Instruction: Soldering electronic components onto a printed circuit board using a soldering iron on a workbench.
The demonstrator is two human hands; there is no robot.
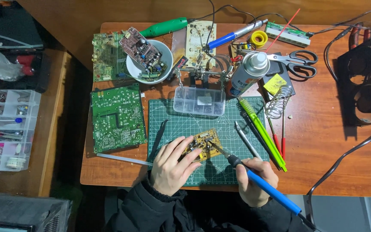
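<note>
A small yellow-brown circuit board (203, 144) lies on the green cutting mat (185, 120). My left hand (172, 165) rests on the mat with its fingers pressing the board's left edge. My right hand (254, 180) grips a blue-handled soldering iron (263, 184), whose metal tip touches the board's upper surface. The iron's cord runs off past the table's front edge.
A large green board (117, 118) lies left of the mat, black tweezers (157, 137) on the mat's left side. A clear plastic box (199, 101), spray can (247, 73), iron stand (278, 101), scissors (297, 60), green and red tools (263, 129) and a white bowl (147, 64) crowd the back.
</note>
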